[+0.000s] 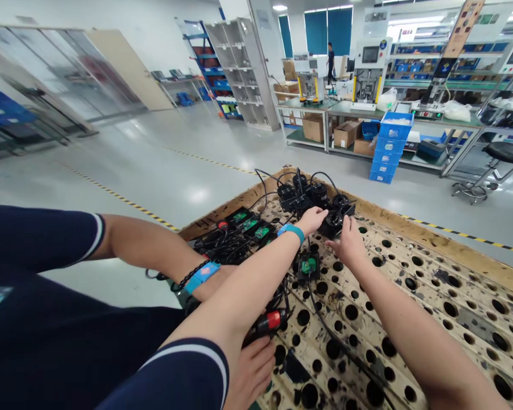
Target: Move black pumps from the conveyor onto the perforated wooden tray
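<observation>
At the far corner of a perforated, wood-edged board (414, 262) sits a cluster of black round cabled parts (301, 193). My left hand (313, 221), with a blue band at the wrist, has its fingers bent against the left side of a black part (332, 223). On that part's right side is my right hand (348, 242), thumb and fingers apart around it. Both hands hold it between them. Just below lies a black box with a green piece (308, 266), a cable running from it.
A co-worker's arm (149, 245) reaches in from the left, one hand (254, 370) beside a black-and-red tool (273, 320). Black cables (226, 247) and green-faced modules (261, 232) lie left. Beyond stand stacked blue bins (387, 149), workbenches and a distant person (330, 62).
</observation>
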Demonstrator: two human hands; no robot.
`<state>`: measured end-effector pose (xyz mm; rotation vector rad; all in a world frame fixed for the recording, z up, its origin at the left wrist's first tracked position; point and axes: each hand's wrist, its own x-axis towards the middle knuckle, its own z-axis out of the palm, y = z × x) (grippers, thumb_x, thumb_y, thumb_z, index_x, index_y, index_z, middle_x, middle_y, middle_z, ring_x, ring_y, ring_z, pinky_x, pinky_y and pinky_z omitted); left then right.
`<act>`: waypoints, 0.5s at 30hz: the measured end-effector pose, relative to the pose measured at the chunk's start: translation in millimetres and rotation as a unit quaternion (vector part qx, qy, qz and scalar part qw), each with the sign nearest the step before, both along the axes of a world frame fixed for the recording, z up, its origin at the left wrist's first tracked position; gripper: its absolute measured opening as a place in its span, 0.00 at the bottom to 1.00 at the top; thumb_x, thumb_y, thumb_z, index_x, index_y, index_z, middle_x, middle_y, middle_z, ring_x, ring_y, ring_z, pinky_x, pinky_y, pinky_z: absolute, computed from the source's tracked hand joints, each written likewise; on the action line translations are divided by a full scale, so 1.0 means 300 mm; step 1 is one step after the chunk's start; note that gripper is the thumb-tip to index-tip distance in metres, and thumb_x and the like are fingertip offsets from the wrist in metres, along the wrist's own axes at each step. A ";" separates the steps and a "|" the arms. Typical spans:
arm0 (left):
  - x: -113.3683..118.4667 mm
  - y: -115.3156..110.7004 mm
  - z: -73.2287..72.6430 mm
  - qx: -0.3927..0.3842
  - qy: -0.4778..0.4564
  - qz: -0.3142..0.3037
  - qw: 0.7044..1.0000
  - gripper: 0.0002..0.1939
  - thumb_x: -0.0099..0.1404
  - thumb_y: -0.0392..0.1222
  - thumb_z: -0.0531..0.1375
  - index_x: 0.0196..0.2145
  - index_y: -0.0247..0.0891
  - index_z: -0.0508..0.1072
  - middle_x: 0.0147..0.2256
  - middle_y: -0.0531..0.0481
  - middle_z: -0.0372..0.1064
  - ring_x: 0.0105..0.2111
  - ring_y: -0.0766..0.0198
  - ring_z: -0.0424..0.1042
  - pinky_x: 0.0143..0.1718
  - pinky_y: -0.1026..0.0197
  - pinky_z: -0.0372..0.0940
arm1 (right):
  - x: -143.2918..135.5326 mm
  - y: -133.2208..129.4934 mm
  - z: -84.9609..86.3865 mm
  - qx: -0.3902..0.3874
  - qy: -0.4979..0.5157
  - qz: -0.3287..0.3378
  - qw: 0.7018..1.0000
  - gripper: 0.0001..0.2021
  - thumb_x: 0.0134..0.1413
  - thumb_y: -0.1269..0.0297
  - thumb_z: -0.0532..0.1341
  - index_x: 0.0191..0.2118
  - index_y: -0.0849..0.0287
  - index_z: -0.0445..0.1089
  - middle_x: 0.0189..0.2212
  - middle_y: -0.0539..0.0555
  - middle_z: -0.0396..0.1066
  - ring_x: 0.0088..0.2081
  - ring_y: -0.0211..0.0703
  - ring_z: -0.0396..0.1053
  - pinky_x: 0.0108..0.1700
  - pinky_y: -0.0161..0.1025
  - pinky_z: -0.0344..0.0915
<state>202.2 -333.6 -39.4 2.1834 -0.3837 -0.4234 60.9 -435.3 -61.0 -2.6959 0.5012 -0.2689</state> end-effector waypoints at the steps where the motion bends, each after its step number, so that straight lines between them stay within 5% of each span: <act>1: -0.012 0.005 0.002 0.018 -0.011 0.003 1.000 0.17 0.67 0.49 0.59 0.44 0.34 0.77 0.45 0.40 0.78 0.47 0.55 0.75 0.51 0.58 0.66 | -0.030 -0.013 0.005 0.013 0.002 0.006 1.000 0.50 0.55 0.51 0.68 0.71 0.69 0.41 0.69 0.77 0.46 0.67 0.64 0.54 0.63 0.53 0.60; 6: -0.074 0.016 -0.002 0.118 -0.058 0.004 0.991 0.17 0.59 0.42 0.64 0.47 0.35 0.76 0.46 0.37 0.78 0.51 0.51 0.74 0.52 0.59 0.66 | -0.102 -0.067 -0.005 0.085 0.048 0.016 0.995 0.49 0.54 0.56 0.68 0.73 0.64 0.40 0.70 0.73 0.44 0.70 0.61 0.50 0.64 0.52 0.58; 11: -0.086 0.028 -0.062 0.204 -0.093 -0.018 0.974 0.21 0.58 0.34 0.62 0.51 0.35 0.74 0.47 0.34 0.76 0.53 0.48 0.74 0.53 0.56 0.67 | -0.025 -0.053 -0.046 0.109 0.039 0.032 0.993 0.48 0.54 0.60 0.67 0.73 0.60 0.39 0.72 0.69 0.41 0.69 0.58 0.52 0.64 0.50 0.58; 15: -0.076 0.063 -0.126 0.247 -0.108 -0.033 0.962 0.20 0.60 0.34 0.61 0.52 0.34 0.74 0.53 0.30 0.71 0.57 0.46 0.71 0.58 0.52 0.64 | 0.061 -0.018 -0.055 0.073 0.020 0.054 0.996 0.44 0.58 0.61 0.64 0.73 0.63 0.41 0.69 0.68 0.50 0.65 0.58 0.57 0.63 0.49 0.59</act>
